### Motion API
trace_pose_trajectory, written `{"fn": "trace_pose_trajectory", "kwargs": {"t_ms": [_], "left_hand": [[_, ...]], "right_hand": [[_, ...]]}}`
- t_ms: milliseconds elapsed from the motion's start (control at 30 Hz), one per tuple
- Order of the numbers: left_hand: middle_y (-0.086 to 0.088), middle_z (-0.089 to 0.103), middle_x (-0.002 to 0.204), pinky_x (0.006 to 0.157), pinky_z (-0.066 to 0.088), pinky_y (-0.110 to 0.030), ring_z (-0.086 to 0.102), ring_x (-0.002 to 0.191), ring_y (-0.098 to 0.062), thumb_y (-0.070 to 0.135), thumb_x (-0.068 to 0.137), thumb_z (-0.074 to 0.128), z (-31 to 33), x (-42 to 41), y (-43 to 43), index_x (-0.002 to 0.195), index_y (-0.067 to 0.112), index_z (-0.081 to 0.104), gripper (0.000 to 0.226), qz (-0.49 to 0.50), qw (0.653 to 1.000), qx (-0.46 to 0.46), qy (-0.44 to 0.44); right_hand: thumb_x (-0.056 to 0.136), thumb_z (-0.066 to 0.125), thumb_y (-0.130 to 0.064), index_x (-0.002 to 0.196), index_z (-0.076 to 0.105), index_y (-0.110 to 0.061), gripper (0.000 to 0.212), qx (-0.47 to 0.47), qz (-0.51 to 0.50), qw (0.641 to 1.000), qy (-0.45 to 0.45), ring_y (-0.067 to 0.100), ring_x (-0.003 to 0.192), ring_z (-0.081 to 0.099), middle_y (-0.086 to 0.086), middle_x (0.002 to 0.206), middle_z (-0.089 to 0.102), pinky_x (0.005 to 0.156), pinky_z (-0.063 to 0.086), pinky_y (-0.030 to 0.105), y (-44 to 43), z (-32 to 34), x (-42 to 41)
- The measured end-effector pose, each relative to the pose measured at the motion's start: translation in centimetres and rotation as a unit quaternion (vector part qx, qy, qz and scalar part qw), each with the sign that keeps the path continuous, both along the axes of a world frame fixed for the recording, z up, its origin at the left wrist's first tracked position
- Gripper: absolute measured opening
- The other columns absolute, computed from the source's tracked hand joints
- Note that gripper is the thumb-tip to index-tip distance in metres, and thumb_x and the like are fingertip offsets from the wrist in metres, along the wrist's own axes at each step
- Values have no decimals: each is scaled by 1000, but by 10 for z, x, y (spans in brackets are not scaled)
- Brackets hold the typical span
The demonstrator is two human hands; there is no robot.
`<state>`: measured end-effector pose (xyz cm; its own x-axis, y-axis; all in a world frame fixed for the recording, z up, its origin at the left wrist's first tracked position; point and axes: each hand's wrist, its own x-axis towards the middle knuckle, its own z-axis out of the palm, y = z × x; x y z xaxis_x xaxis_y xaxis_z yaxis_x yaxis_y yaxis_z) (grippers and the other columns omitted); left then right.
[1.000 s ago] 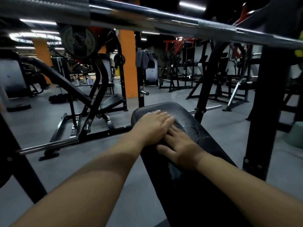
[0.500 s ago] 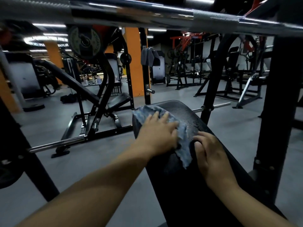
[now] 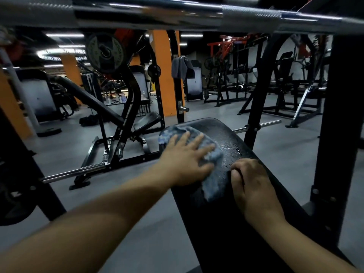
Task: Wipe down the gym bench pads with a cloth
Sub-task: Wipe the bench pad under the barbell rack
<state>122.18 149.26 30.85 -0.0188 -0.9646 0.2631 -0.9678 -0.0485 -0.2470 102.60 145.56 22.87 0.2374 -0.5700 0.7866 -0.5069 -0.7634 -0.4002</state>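
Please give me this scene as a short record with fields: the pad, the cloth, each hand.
bench pad: black, wet droplets at its far end
cloth: blue, spread on the bench pad's far end
left hand: flat, fingers straight, pressing the cloth
right hand: fingers curled, resting on the bench pad beside the cloth
barbell: overhead, across the view

Dim gym under ceiling strip lights point(image 3: 65, 35); glare streaks the blurred barbell point(image 3: 177, 14).

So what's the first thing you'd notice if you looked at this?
The big shiny barbell stretching across the very top. Below it, in the middle, the left hand presses flat on a blue cloth on the black bench pad, with the right hand curled beside it.
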Motion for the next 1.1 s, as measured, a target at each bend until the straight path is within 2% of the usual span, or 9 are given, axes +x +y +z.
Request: {"fn": "trace_pose_trajectory", "kwargs": {"t_ms": [133, 200, 267, 333, 500, 700, 867, 967, 1100], "left_hand": [[-3, -3, 168, 118, -6, -64, -5, 152, -38, 66, 97, 24, 36, 0, -55, 156, 48, 7, 64, 95, 993, 1, 65], [-2, -3, 168, 119, -8, -63, -8, 153, -36, 61, 98, 24, 27, -24, -66, 156, 47, 10, 61, 31, 998, 9, 44], [2, -3, 168, 120, -8, -57, -8, 153, -29, 60, 100, 24, 13, -35, -61, 156, 49, 12, 58, -70, 997, 33, 3], [7, -3, 167, 121, -7, -55, -9, 153, -23, 63, 100, 23, 15, -21, -60, 155, 51, 11, 57, -126, 991, 48, -23], [1, -3, 168, 120, -5, -60, -8, 153, -33, 67, 97, 22, 30, -22, -86, 155, 49, 11, 62, 20, 999, 13, 30], [10, -5, 166, 123, -5, -53, -9, 152, -20, 66, 95, 16, 24, -9, -55, 152, 56, 7, 59, -168, 981, 88, -48], [1, -4, 168, 120, -6, -61, -7, 153, -35, 68, 97, 20, 29, -11, -74, 154, 52, 9, 60, 21, 999, 26, 1], [4, -5, 167, 120, -9, -61, -12, 152, -33, 71, 94, 18, 4, -61, -58, 154, 54, 8, 63, -80, 995, 57, -12], [13, -9, 166, 123, -8, -48, -14, 152, -19, 73, 91, 10, -10, -21, 6, 152, 55, 2, 65, -150, 986, 63, -38]], "right_hand": [[89, 41, -34, 114, 65, -7, 44, 31, -32, 992, 119, 34, 109, 56, 13, 119, 61, 100, 34, 35, 2, -2, 2], [95, 33, -41, 133, 56, -9, 55, 41, -11, 982, 185, 35, 128, 48, 13, 139, 52, 110, 27, 37, 14, -3, -4], [94, 13, -56, 154, 31, -24, 70, 56, 6, 970, 237, 20, 151, 14, -2, 163, 21, 120, 6, 31, 28, -8, -15], [88, 2, -63, 158, 12, -35, 76, 83, 6, 960, 266, 9, 151, -11, -14, 165, -3, 119, -12, 25, 35, -13, -22], [90, 10, -60, 156, 19, -36, 71, 89, -8, 962, 259, 11, 152, -1, -13, 165, 8, 123, 0, 30, 40, -11, -20], [89, 6, -60, 158, 15, -34, 74, 113, -9, 962, 250, 11, 152, -7, -9, 166, 5, 123, -2, 34, 54, -14, -26], [88, 9, -63, 158, 11, -36, 74, 132, 5, 965, 225, 5, 150, -15, -12, 166, -4, 121, -10, 29, 68, -23, -35], [86, 5, -64, 158, 11, -35, 77, 124, 9, 964, 236, 2, 148, -19, -12, 166, -3, 119, -14, 25, 67, -20, -37], [90, 15, -61, 154, 30, -31, 73, 113, 18, 973, 200, 5, 151, -5, -9, 164, 15, 119, -7, 25, 69, -23, -37]]}}
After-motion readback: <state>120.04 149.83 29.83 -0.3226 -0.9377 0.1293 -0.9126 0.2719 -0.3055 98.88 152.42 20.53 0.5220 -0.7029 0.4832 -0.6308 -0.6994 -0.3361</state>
